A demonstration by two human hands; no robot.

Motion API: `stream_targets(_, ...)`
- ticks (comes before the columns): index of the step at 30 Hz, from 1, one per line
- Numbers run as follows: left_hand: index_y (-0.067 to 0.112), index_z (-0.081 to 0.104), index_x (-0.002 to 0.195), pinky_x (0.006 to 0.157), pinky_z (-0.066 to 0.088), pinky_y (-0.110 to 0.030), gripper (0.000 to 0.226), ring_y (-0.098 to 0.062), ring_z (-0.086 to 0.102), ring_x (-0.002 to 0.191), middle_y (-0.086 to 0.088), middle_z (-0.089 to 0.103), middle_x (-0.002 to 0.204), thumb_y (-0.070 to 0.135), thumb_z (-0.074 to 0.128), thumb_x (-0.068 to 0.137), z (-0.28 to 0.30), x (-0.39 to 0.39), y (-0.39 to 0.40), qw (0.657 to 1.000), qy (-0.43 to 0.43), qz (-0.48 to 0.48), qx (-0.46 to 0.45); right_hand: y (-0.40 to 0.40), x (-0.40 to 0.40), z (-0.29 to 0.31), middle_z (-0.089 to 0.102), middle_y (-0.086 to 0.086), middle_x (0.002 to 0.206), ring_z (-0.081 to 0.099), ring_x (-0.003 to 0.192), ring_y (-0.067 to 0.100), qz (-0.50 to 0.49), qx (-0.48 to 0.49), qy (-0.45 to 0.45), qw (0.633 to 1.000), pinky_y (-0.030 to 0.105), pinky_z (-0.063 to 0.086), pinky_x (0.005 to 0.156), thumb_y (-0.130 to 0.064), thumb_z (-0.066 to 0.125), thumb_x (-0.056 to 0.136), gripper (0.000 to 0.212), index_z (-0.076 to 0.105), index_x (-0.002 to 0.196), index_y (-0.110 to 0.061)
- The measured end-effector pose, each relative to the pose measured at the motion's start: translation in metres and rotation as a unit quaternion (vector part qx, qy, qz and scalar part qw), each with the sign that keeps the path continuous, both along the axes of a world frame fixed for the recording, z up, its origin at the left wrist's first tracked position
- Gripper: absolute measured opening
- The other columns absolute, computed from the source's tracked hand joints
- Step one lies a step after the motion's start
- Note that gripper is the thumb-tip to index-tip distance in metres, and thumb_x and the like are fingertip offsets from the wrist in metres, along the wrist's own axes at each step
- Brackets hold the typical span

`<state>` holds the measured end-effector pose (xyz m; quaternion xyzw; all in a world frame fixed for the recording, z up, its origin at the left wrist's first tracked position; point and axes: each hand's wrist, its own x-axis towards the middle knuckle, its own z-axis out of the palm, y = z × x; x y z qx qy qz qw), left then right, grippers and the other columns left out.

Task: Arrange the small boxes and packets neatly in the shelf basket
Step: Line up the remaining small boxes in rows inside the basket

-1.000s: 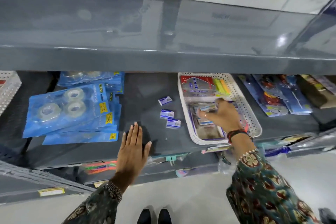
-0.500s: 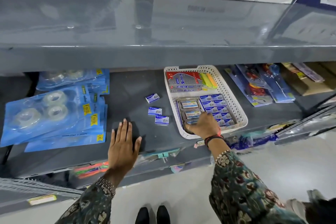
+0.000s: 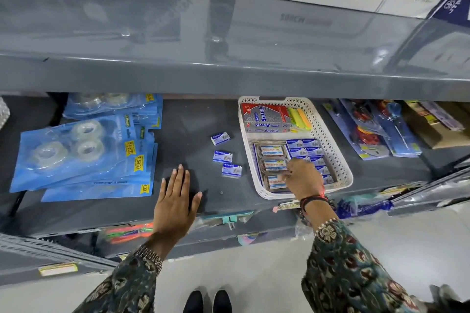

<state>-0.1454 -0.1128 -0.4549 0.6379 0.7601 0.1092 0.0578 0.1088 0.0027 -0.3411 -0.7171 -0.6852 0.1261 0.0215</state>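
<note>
A white perforated basket (image 3: 338, 157) stands on the grey shelf (image 3: 188, 129). In it lie a red and silver carton (image 3: 264, 118), a row of clear-lidded packets (image 3: 271, 151) and a column of small blue boxes (image 3: 305, 147). My right hand (image 3: 301, 176) reaches into the basket's near end, fingertips touching the nearest packets and boxes; whether it grips one is hidden. Three small blue boxes (image 3: 223, 156) lie loose on the shelf left of the basket. My left hand (image 3: 175, 201) rests flat on the shelf, fingers spread, holding nothing.
Blue blister packs of tape rolls (image 3: 86, 152) are stacked at the left. Carded tools (image 3: 368, 132) and a brown box lie right of the basket. An upper shelf (image 3: 229, 76) overhangs close above. More goods hang below the shelf's front edge.
My right hand has moved from the middle of the basket to its near end, uncovering the rows of packets and boxes. My left hand has stayed flat on the shelf.
</note>
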Motion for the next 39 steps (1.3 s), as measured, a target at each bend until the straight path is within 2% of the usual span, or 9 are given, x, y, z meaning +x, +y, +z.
stream_targets(4,0.002,0.034,0.143,0.116,0.005,-0.037,0.071,-0.029,0.029,0.14,-0.015,0.031,0.152,0.051,0.013,0.095,-0.002,-0.001,0.0,1.0,-0.002,0.004,0.01,0.007,0.002,-0.01,0.07,0.016,0.107,0.065,0.104,0.033,0.087,0.002,0.046,0.995,0.048,0.056,0.085,-0.025,0.066,0.085,0.041,0.055,0.123,-0.014)
stream_targets(8,0.003,0.032,0.144,0.116,0.009,-0.039,0.068,-0.029,0.029,0.14,-0.015,0.031,0.152,0.049,0.019,0.095,-0.003,0.0,0.001,1.0,-0.003,0.003,0.012,0.017,0.002,-0.026,0.024,0.013,0.156,0.023,0.144,0.033,0.13,-0.045,0.008,0.99,0.051,0.031,0.114,-0.024,0.051,0.095,0.059,0.025,0.146,-0.01)
stream_targets(11,0.002,0.032,0.144,0.116,0.008,-0.038,0.068,-0.029,0.028,0.141,-0.015,0.03,0.152,0.048,0.022,0.094,-0.004,0.0,0.002,1.0,-0.004,0.001,0.009,0.028,0.002,-0.034,-0.006,0.011,0.161,-0.005,0.148,0.028,0.157,-0.123,-0.034,0.979,0.048,0.006,0.119,-0.026,0.04,0.099,0.065,0.003,0.15,-0.009)
stream_targets(15,0.003,0.032,0.144,0.116,0.004,-0.036,0.068,-0.029,0.028,0.14,-0.015,0.03,0.152,0.047,0.023,0.094,-0.002,0.0,0.001,1.0,-0.006,0.001,0.007,0.032,0.0,-0.034,-0.017,0.01,0.159,-0.013,0.147,0.026,0.168,-0.161,-0.051,0.971,0.047,0.0,0.119,-0.027,0.036,0.1,0.068,-0.006,0.15,-0.007)
stream_targets(18,0.001,0.035,0.142,0.116,0.001,-0.034,0.067,-0.029,0.03,0.14,-0.016,0.032,0.151,0.047,0.024,0.094,-0.001,0.001,0.001,1.0,-0.011,-0.002,0.002,0.032,-0.001,-0.027,-0.011,0.011,0.16,-0.01,0.148,0.027,0.165,-0.152,-0.045,0.973,0.049,0.001,0.119,-0.023,0.04,0.099,0.067,-0.001,0.15,-0.007)
stream_targets(21,0.0,0.038,0.141,0.116,0.002,-0.035,0.068,-0.028,0.03,0.14,-0.016,0.032,0.151,0.047,0.022,0.095,0.0,0.002,0.002,1.0,-0.005,-0.004,0.001,0.03,-0.017,-0.017,0.016,0.011,0.159,0.009,0.148,0.027,0.169,-0.004,0.021,0.985,0.048,0.01,0.119,-0.016,0.043,0.097,0.056,0.022,0.148,-0.008)
stream_targets(26,0.001,0.037,0.141,0.115,0.01,-0.039,0.069,-0.029,0.031,0.139,-0.017,0.033,0.15,0.049,0.017,0.096,0.001,0.002,0.003,1.0,0.006,-0.003,0.0,0.024,-0.078,-0.001,0.063,0.004,0.124,0.05,0.12,0.026,0.29,0.13,0.026,0.948,0.038,0.036,0.103,-0.025,0.058,0.088,0.032,0.062,0.119,-0.019)
stream_targets(31,0.001,0.038,0.14,0.114,0.013,-0.041,0.069,-0.029,0.031,0.139,-0.017,0.033,0.15,0.049,0.015,0.096,0.002,0.0,0.004,1.0,0.001,-0.004,0.005,0.019,-0.1,-0.011,0.065,0.005,0.114,0.045,0.116,0.026,0.327,0.048,-0.182,0.926,0.043,0.028,0.105,-0.04,0.067,0.079,0.041,0.066,0.111,-0.016)
stream_targets(39,0.002,0.039,0.14,0.114,0.016,-0.045,0.063,-0.03,0.028,0.14,-0.018,0.031,0.151,0.044,0.026,0.095,0.0,-0.001,-0.001,1.0,-0.012,-0.004,0.019,0.01,-0.101,-0.028,0.064,0.008,0.115,0.04,0.123,0.026,0.326,0.027,-0.203,0.923,0.04,0.034,0.107,-0.021,0.066,0.083,0.033,0.063,0.114,-0.009)
